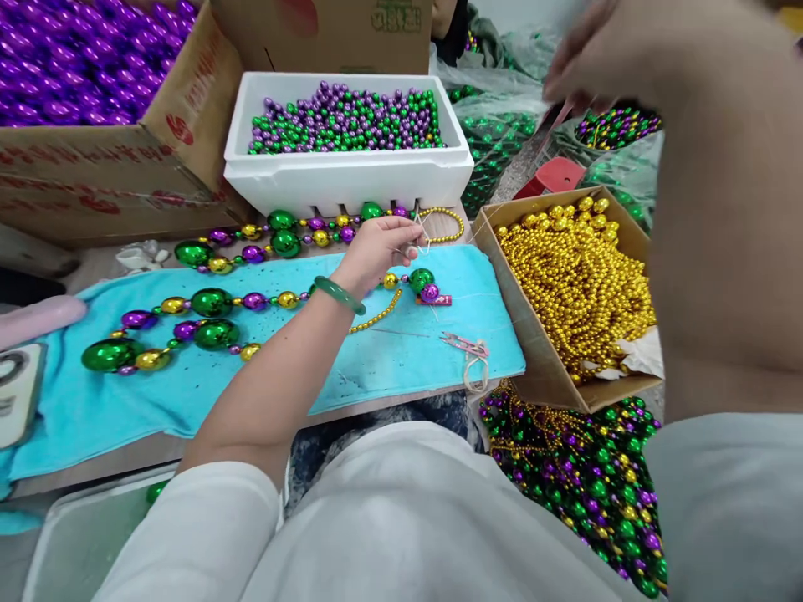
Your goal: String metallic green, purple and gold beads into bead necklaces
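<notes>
My left hand (pixel 389 238), with a green bangle (pixel 340 295) on its wrist, pinches thin white thread above the blue towel (pixel 439 359). Raised high at the right is my right hand (pixel 602 63); motion blur smears its fingers, and I cannot make out what they hold. Below the left hand lies a bead strand (pixel 213 302) of large green, purple and gold beads, partly hidden by my forearm. A short gold bead string (pixel 380 318) curves beside it. Behind the hand are a second bead strand (pixel 282 242) and a gold bead loop (pixel 461 226). Pink thread snips (pixel 462 344) rest on the towel.
A white foam box (pixel 348 171) of small purple and green beads stands behind the towel. At left is a cardboard box (pixel 188 117) of purple beads; at right, a carton (pixel 533 334) of gold bead strings. Finished-looking strands (pixel 590 485) hang below it. A phone (pixel 18 393) lies far left.
</notes>
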`<state>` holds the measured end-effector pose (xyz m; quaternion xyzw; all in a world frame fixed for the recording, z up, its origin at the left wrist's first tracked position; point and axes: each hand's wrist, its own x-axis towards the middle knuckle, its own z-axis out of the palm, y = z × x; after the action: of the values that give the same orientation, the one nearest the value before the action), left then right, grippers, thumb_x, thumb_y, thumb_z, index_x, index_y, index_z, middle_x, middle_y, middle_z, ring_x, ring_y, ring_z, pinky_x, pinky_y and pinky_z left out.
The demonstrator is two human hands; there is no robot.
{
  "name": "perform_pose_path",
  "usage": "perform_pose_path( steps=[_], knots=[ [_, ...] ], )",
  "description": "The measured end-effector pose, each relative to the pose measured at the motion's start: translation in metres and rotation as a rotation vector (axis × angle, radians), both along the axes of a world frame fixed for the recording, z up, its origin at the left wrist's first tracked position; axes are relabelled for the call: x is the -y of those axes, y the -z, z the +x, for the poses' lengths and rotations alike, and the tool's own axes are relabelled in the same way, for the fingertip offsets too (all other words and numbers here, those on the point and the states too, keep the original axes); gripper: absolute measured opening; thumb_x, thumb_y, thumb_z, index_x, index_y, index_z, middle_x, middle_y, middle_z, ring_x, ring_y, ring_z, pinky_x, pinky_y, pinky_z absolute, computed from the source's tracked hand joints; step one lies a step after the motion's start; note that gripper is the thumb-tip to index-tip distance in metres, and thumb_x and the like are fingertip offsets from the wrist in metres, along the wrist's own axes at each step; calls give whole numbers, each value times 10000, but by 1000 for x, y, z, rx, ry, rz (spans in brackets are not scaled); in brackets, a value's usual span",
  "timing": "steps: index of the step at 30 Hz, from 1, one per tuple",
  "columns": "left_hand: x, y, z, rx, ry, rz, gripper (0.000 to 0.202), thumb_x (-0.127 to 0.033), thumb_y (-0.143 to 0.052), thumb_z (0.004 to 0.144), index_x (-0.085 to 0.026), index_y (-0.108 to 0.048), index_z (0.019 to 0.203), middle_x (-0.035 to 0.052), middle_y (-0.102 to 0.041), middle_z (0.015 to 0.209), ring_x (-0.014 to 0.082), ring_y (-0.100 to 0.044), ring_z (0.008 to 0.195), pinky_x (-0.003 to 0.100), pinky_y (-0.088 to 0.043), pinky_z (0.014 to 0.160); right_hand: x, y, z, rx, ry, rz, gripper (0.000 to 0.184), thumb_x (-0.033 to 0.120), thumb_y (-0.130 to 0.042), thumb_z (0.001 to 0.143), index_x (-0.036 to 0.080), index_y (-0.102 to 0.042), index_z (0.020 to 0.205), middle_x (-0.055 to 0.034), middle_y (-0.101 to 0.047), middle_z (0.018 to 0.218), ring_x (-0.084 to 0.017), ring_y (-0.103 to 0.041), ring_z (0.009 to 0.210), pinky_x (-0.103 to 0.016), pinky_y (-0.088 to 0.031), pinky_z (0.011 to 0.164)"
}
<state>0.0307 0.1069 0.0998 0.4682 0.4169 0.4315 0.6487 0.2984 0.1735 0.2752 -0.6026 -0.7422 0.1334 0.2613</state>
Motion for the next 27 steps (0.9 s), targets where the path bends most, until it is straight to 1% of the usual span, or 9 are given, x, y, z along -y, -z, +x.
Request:
perform_pose_path(
  steps=[1,2,4,6,9,14,20,24,27],
  knots=[
    [0,2,-2,-8,-7,-32,62,-137,-685,767,-119,-628,751,26,-664,719,50,-552,507,176,-417,457,17,15,-16,386,240,-42,268,213,-586,798,21,-761,864,-98,-715,876,-353,-590,1093,-394,-378,645],
    [0,5,-4,-15,-13,-64,56,-125,-678,766,-118,-626,747,28,-664,715,52,-552,506,178,-417,455,35,33,-34,598,340,-18,295,175,-614,813,-20,-730,1002,-191,-671,1120,-418,-522,1183,-467,-394,746],
    [2,10,-8,-33,-22,-111,56,-116,-667,767,-116,-621,734,31,-662,708,57,-551,504,184,-423,454,71,76,-65,648,211,165,335,157,-571,878,-47,-664,1128,-302,-559,1268,-432,-469,1231,-470,-442,802],
    [4,15,-12,-47,-28,-130,60,-113,-663,765,-114,-618,725,31,-658,700,62,-553,502,191,-430,457,103,124,-84,551,54,-100,231,160,-546,884,79,-712,1021,-199,-664,1087,-308,-613,1014,-413,-476,778],
    [6,20,-19,-48,-38,-111,51,-114,-668,750,-109,-621,731,27,-650,690,65,-559,506,187,-429,456,141,191,-87,554,-131,-491,178,202,-544,880,167,-702,956,-135,-697,976,-262,-638,889,-360,-473,737],
    [8,23,-26,-53,5,-138,69,-151,-695,725,-118,-635,723,30,-654,699,62,-554,510,176,-416,442,180,261,-63,593,-173,-571,271,230,-561,862,128,-610,1108,-178,-658,1101,-290,-618,1006,-332,-456,766],
    [8,25,-30,-57,-9,-131,91,-180,-733,708,-135,-656,721,39,-659,727,64,-554,522,181,-419,440,188,282,-39,159,-114,-520,285,140,-553,792,137,-608,1071,-113,-639,1023,-196,-602,877,-287,-440,776],
    [10,27,-32,-82,-38,-90,135,-209,-767,677,-137,-678,748,57,-688,853,63,-579,547,179,-428,446,185,266,-37,-508,-55,-539,252,289,-628,772,185,-591,998,-10,-588,819,-135,-528,672,-259,-415,613],
    [14,28,-30,-53,-20,-28,170,-237,-782,667,-135,-680,757,87,-685,1105,36,-576,549,171,-434,449,179,246,-51,-996,-69,-649,383,407,-712,716,209,-581,1017,25,-578,742,-100,-473,538,-236,-342,490]
  ],
)
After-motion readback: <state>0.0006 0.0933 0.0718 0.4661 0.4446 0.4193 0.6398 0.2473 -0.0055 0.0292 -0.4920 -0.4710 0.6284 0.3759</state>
